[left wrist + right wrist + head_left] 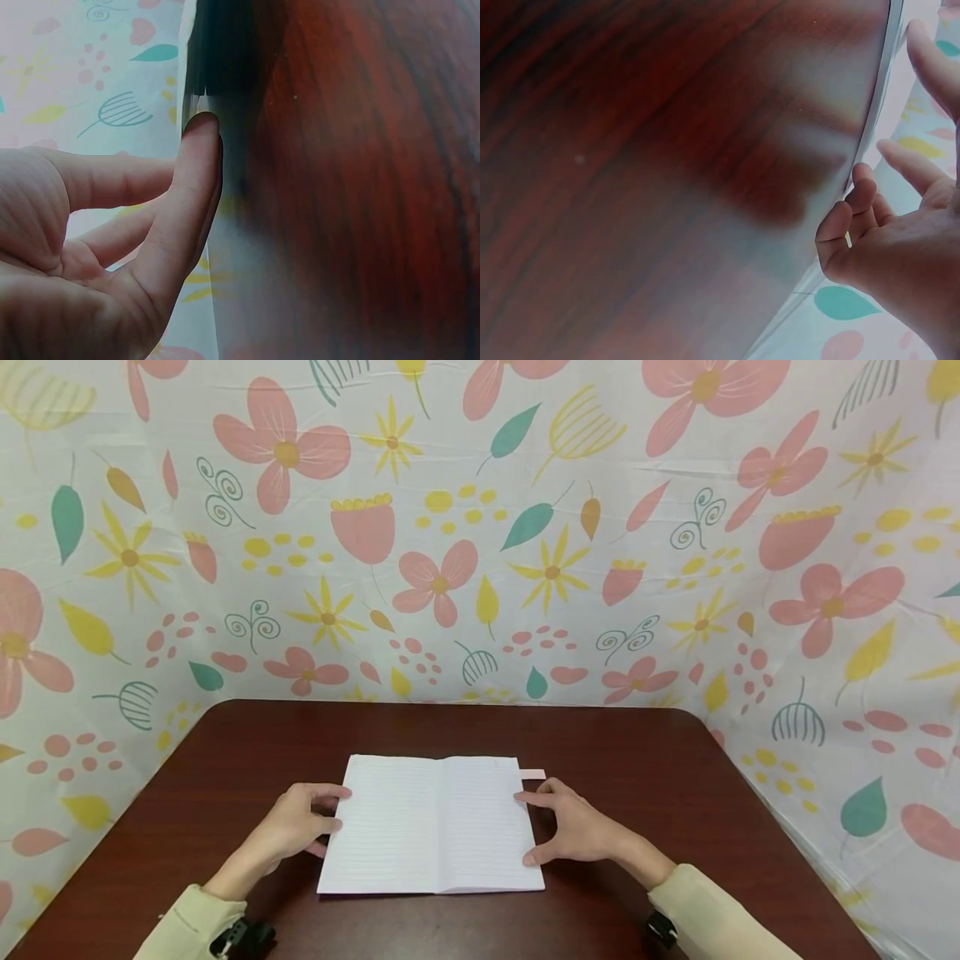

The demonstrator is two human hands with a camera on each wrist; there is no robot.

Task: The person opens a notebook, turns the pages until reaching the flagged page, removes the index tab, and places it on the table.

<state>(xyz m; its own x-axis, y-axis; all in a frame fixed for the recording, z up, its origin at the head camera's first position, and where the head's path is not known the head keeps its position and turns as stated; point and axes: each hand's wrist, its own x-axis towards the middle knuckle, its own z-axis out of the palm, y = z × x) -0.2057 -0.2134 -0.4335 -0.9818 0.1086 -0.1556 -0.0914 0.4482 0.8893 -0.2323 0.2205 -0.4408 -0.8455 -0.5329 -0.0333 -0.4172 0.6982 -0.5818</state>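
Note:
An open notebook (480, 827) with lined white pages lies before me on the dark red-brown table, its fold running down the middle. At its left edge my left hand (294, 818) grips the pages, with fingertips right at the edge. My right hand (577, 827) holds the right edge, its thumb and a finger spread apart over the page margin. A pale pink tab (533, 774) sticks out at the upper right of the notebook. In the right wrist view, curled fingers (835, 229) of the right hand sit by the notebook's edge.
The table (645, 760) has rounded far corners. A white curtain (480, 610) printed with flowers and leaves hangs behind it and along both sides. Black devices are strapped at the wrists, next to pale sleeves (720, 914).

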